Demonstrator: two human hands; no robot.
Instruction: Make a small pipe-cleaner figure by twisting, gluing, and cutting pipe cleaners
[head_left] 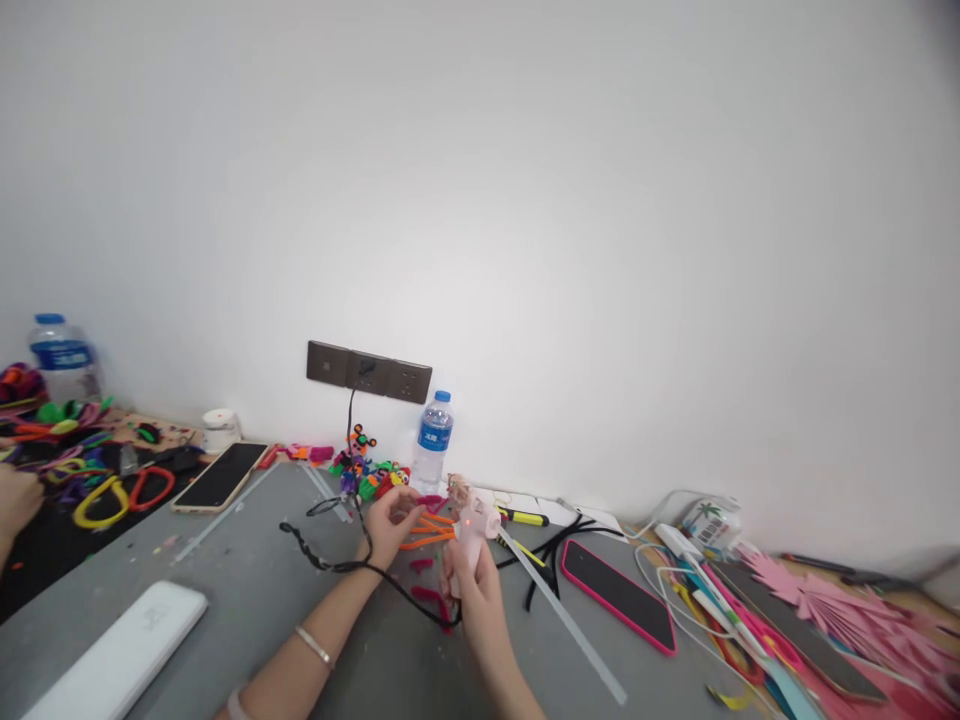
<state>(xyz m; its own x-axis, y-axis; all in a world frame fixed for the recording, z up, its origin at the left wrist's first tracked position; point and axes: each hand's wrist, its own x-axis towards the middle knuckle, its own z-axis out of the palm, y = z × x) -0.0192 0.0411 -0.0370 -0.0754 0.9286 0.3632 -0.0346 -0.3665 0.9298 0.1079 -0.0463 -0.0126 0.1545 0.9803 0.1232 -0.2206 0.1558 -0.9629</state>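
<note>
The right hand (476, 592) had its fingers clamped around the handle of one pale pink glue gun (471, 530), which was above the tabletop (259, 575) near the back edge, close to the wall (525, 250). The left hand (391, 528) had its fingers bent together beside orange strips (431, 527); whether they gripped any could not be told. Bare grey room lay left of the left forearm, as far as a white slab-like device (124, 650); a looping black cord (401, 590) crossed the space before the hands. Rightward, room ended at a pink-edged phone (619, 597). Phones numbered two, the other (223, 477) lying at the left; water bottles also two, one (435, 440) by the wall behind the hands, one (64, 355) far left. One co-worker's hand (19, 500) showed at the left edge.
</note>
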